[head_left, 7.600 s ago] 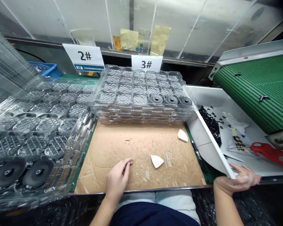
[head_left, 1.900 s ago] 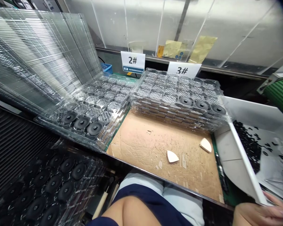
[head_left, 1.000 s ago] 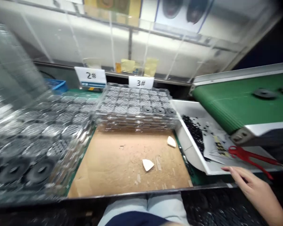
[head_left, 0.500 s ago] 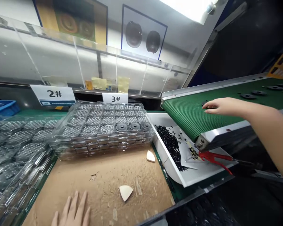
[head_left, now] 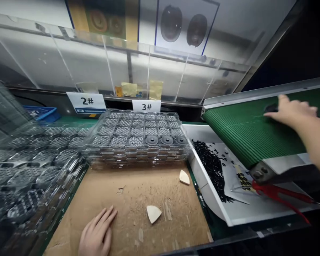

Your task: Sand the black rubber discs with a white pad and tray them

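Note:
My left hand [head_left: 96, 234] lies on the brown cardboard sheet [head_left: 122, 199], fingers stretched out, with nothing in it. Over the green conveyor belt [head_left: 237, 124], my right hand [head_left: 296, 112] has a black round part [head_left: 270, 108] between thumb and forefinger; blur hides its details. Another dark piece shows just past the fingers. Two cream wedge-shaped pads, a nearer pad [head_left: 153, 214] and a farther pad [head_left: 184, 177], rest on the cardboard. Behind it stands a stack of clear plastic trays [head_left: 122, 142], with three black round parts [head_left: 166, 140] in the top tray's front row.
A white bin [head_left: 210, 199] holds small black pieces [head_left: 209, 167] and a bag with yellowish pieces. Red-handled pliers [head_left: 277, 192] lie below the conveyor's end. More clear trays [head_left: 42, 160] fill the left side, near a blue box [head_left: 46, 113].
The view has turned a little left. My right hand has moved farther along the belt to the right, with the black part at its fingertips. My left hand's fingers have drawn closer together.

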### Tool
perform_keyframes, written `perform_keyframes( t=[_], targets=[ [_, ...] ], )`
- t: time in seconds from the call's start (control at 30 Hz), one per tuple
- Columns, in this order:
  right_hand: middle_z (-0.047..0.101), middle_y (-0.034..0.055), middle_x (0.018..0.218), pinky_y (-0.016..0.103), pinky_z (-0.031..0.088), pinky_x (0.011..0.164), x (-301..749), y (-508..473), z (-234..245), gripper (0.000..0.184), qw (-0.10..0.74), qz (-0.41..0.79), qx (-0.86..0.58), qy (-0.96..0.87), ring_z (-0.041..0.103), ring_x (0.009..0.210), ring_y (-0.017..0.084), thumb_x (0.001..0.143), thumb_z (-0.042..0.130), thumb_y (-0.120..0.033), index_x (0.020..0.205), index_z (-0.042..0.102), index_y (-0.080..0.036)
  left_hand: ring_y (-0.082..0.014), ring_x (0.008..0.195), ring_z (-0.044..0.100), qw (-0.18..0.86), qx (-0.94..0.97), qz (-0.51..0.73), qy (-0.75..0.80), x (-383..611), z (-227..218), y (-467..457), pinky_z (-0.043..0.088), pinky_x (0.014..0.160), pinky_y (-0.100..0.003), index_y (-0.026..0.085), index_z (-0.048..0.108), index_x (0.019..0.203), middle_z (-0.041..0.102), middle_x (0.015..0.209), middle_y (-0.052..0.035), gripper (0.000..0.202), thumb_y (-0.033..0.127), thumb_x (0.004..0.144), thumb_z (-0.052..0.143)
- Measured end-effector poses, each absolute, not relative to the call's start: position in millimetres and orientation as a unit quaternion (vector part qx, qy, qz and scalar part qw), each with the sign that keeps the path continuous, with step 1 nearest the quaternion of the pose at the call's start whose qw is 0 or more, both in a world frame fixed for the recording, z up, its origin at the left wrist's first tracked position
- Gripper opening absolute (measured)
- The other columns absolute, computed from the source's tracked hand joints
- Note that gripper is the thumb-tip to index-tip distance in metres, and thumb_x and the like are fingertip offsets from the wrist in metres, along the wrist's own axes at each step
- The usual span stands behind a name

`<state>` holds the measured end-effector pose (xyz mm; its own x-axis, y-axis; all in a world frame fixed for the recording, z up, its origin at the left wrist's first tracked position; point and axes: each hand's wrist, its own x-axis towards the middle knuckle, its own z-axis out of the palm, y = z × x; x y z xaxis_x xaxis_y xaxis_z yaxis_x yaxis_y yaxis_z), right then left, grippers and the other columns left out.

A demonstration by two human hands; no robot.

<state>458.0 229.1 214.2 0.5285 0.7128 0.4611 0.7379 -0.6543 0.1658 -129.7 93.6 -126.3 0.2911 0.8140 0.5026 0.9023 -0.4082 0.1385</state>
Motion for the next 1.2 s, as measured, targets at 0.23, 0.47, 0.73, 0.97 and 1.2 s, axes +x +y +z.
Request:
perform_keyframes(
  t=[0.23, 0.47, 0.73, 0.97, 1.2],
  targets=[
    [0.055, 0.0250, 0.116, 0.043, 0.035, 0.070, 373.7, 220.1, 225.0, 0.109, 0.213, -0.308, -0.649, -0.663, 0.049, 0.112, 0.034, 0.070, 0.021, -0.083, 0.129, 0.047, 0.006, -0.0310, 0.119, 0.054, -0.227, -0.659, -0.335, -0.634, -113.3, -88.2, 89.4, 0.035, 0.103, -0.053, 0.026, 0.071, 0.099, 0.067, 0.117, -0.0052, 0.029, 0.025, 0.079, 0.050],
    [0.062, 0.0092, 0.117, 0.050, 0.038, 0.100, 216.2, 79.7, 75.6, 0.054, 0.149, 0.015, -0.347, -0.926, 0.057, 0.108, 0.028, 0.087, 0.058, -0.046, 0.133, 0.049, -0.020, -0.0258, 0.119, 0.054, -0.572, -0.514, -0.395, -0.503, -64.1, -39.7, 57.3, 0.042, 0.102, -0.042, 0.022, 0.056, 0.125, 0.058, 0.130, -0.0114, 0.047, 0.042, 0.082, 0.057],
    [0.063, 0.0071, 0.117, 0.036, 0.055, 0.084, 154.7, -6.9, -33.4, 0.069, 0.314, 0.180, -0.496, -0.789, 0.062, 0.103, 0.028, 0.080, 0.062, -0.057, 0.140, 0.039, -0.029, -0.0307, 0.118, 0.053, -0.845, -0.319, -0.336, -0.266, -33.1, -43.2, 18.1, 0.038, 0.101, -0.047, 0.033, 0.058, 0.121, 0.058, 0.128, -0.0086, 0.079, 0.028, 0.049, 0.088],
    [0.059, 0.0092, 0.121, 0.038, 0.051, 0.090, 100.4, 22.2, -19.3, 0.074, 0.283, 0.240, -0.459, -0.808, 0.057, 0.110, 0.027, 0.083, 0.056, -0.060, 0.144, 0.031, -0.027, -0.0333, 0.114, 0.055, -0.823, -0.209, -0.418, -0.323, -68.0, -35.3, 29.3, 0.045, 0.094, -0.042, 0.027, 0.063, 0.115, 0.051, 0.135, -0.0129, 0.069, 0.039, 0.051, 0.086],
    [0.052, 0.0158, 0.114, 0.054, 0.045, 0.084, 117.9, 57.2, -75.0, 0.041, 0.196, 0.100, -0.661, -0.718, 0.052, 0.099, 0.033, 0.092, 0.042, -0.044, 0.120, 0.060, -0.021, -0.0326, 0.117, 0.055, -0.774, -0.017, -0.533, -0.341, -116.6, -47.1, 33.9, 0.035, 0.106, -0.047, 0.025, 0.055, 0.124, 0.057, 0.128, -0.0116, 0.060, 0.038, 0.069, 0.076]
  ],
)
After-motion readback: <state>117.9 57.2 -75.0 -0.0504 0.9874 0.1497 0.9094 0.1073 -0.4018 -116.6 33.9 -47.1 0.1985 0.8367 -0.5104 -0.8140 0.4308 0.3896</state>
